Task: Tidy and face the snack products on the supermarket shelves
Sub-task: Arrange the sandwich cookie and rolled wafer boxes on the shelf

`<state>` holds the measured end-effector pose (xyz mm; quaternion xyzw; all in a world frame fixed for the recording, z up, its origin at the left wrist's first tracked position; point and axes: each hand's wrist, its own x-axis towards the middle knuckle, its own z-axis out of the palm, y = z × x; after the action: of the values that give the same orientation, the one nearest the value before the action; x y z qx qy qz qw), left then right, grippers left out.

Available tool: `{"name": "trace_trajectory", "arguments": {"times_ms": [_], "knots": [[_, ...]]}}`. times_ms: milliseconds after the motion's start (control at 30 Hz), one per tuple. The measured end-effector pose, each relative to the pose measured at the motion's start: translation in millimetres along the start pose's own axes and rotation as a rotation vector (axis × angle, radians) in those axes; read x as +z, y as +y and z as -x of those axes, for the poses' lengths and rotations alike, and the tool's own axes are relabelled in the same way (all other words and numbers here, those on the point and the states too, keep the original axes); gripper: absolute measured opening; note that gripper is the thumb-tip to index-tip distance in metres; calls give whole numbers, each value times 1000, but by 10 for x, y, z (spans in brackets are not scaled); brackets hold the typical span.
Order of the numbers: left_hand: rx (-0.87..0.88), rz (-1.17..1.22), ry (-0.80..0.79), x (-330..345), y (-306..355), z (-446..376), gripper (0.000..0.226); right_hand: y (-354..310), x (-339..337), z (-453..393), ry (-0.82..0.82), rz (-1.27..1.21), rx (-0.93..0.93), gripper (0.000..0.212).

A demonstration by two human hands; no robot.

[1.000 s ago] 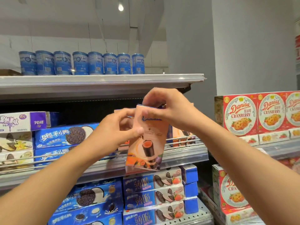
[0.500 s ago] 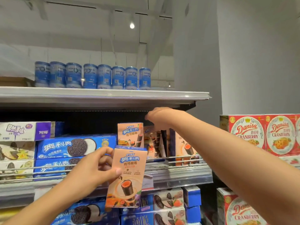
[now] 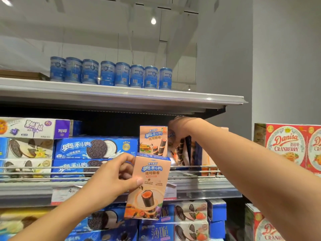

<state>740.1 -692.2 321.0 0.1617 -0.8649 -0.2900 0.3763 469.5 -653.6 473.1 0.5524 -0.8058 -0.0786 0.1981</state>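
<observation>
My left hand (image 3: 111, 181) grips an orange wafer-roll box (image 3: 147, 186) upright in front of the middle shelf rail (image 3: 191, 187), its front facing me. On the shelf behind it another orange box (image 3: 152, 140) stands facing forward. To its right, my right hand (image 3: 177, 129) reaches in under the top shelf and holds the top of a tilted orange box (image 3: 180, 152); more orange boxes (image 3: 206, 159) lean beside it, turned edge-on.
Blue cookie boxes (image 3: 95, 147) are stacked at left, white and purple boxes (image 3: 29, 129) further left. Blue tins (image 3: 111, 73) line the top shelf (image 3: 121, 96). Red cranberry cookie boxes (image 3: 286, 145) stand at right. Blue strawberry cookie boxes (image 3: 182, 211) fill the lower shelf.
My right hand let go of the orange box and reached onto the shelf to the tilted boxes. My left hand lowered the box it keeps hold of. The camera tilted upward.
</observation>
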Motion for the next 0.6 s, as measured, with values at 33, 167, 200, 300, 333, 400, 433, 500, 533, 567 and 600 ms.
{"name": "trace_trajectory", "arguments": {"times_ms": [33,167,200,300,333,400,433,500,533,567,600], "knots": [[4,-5,5,-1,-4,1,32,18,-3,4,14,-11,-5,75],[12,-14,23,14,-7,4,32,87,-40,36,56,-56,-6,76],[11,-15,23,16,-6,3,32,92,-45,47,79,-55,-10,78],[7,25,14,22,1,-1,33,93,-36,86,150,-20,-28,84],[5,30,10,23,2,-2,33,88,-32,94,163,-8,-31,84],[0,30,7,27,2,-2,33,66,-28,104,164,23,-37,82],[-3,34,8,27,4,0,33,52,-30,106,157,40,-38,79],[-7,38,4,25,7,2,33,22,-40,114,148,68,-34,75],[-7,32,2,28,11,4,33,7,-45,118,148,81,-30,75],[-9,27,1,30,15,9,33,-5,-48,123,150,97,-26,75],[-12,26,3,34,21,12,33,-19,-54,127,152,112,-22,75]]}}
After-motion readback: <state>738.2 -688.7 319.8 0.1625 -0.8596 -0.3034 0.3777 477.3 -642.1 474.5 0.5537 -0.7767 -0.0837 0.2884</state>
